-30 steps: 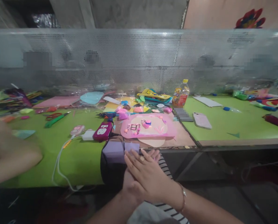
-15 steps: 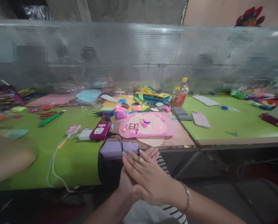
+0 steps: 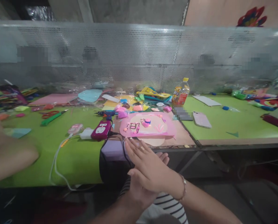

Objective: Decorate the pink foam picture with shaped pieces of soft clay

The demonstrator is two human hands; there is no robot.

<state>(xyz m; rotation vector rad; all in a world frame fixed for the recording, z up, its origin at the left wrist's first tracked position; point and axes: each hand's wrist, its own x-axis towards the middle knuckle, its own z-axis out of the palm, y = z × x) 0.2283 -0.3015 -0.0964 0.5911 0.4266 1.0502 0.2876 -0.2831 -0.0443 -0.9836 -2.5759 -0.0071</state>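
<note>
My right hand (image 3: 150, 168) lies flat on top of my left hand (image 3: 139, 191), palm against palm, just in front of the table edge. The fingers of both hands are stretched out, and the left fingertips stick out to the right from under the right hand. Whether anything lies between the palms is hidden. My right fingertips reach over a purple block (image 3: 111, 149) that sits on a black object (image 3: 111, 171). Just beyond lies a pink craft board (image 3: 148, 128) with small clay figures on it.
On the green table (image 3: 78, 155) lie a magenta device (image 3: 101, 130) with a white charger and cable (image 3: 57, 155), a green cutter (image 3: 52, 118), coloured clay bits, a drink bottle (image 3: 181, 93) and a phone (image 3: 201, 119). Another person's arm (image 3: 10, 155) is at the left. A perforated metal screen (image 3: 139, 56) closes the back.
My right hand has slid forward and left over the left hand, while the left hand has drawn back, its fingertips showing further right. The arm at the left has barely shifted.
</note>
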